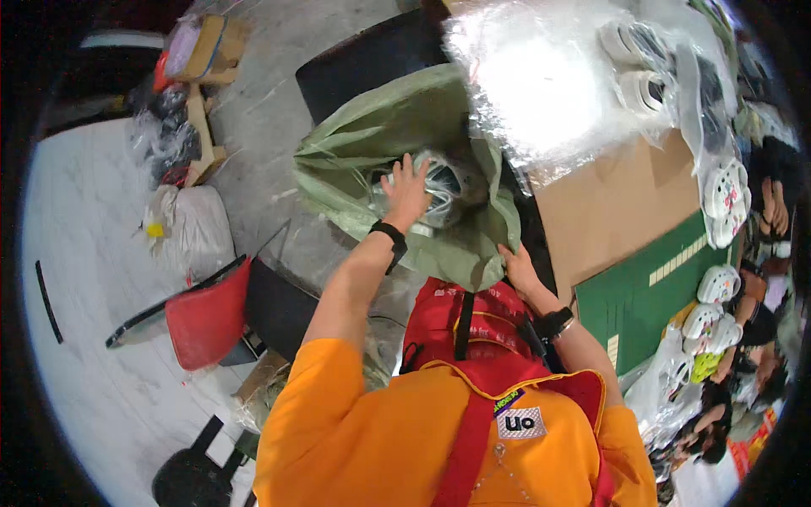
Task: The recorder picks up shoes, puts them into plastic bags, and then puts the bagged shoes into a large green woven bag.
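Observation:
A large green woven sack [380,110] gapes in front of me. Inside it lies a bundle in shiny clear plastic [446,188], grey and white; its exact kind cannot be made out. My left hand [407,193] reaches into the sack's mouth with fingers spread, over the bundle's left side and seemingly touching it. At the sack's near right rim, my right hand [520,269] pinches the green fabric. Part of its fingers is hidden behind the fold. Below the sack hangs the red apron [465,325] that I wear.
On the right, a table carries clear plastic sheeting [541,76], brown cardboard [625,203], a green board [638,296] and several white clogs [718,283]. People sit beyond it. To the left stand a red-backed chair [207,325], a white sack [190,232] and a cardboard box [215,51].

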A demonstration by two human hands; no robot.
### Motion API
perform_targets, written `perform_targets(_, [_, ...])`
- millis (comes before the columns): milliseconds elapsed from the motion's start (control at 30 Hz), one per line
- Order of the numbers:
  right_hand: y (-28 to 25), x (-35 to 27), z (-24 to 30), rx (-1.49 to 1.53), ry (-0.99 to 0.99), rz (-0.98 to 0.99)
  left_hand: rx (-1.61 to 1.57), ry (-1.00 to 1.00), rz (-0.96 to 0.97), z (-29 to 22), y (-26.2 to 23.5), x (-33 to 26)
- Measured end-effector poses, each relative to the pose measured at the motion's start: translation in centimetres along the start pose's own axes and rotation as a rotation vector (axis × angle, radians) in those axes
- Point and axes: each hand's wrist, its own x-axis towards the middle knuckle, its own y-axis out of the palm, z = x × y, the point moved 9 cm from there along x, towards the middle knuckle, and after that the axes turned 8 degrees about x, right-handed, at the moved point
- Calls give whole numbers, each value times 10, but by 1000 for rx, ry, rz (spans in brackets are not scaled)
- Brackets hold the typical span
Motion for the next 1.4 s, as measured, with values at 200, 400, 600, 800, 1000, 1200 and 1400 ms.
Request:
perform_targets(200, [-4, 16, -11, -54, -103, -106, -594, 134, 44, -13, -4, -6])
perform_targets(400, [7, 0, 8, 102, -38, -58, -834, 142, 243, -55, -19, -22])
perform_targets(600, [-21, -52, 36, -24, -175, -19, -852, 339, 392, -154, -61, -48])
perform_targets(800, [-96, -106, 31, 42, -269, -142, -841, 503, 462, -244, -93, -76])
perform_targets(1000, [-285, -238, -12, 493, -441, -597, -726, 698, 583, -376, -81, -122])
perform_targets(1200, [-449, -487, -67, -285, -569, -1779, -581, 983, 667, -524, -49, -226])
perform_targets(1400, [-511, -549, -62, -825, 1, -1839, -405, 1192, 672, -604, -16, -313])
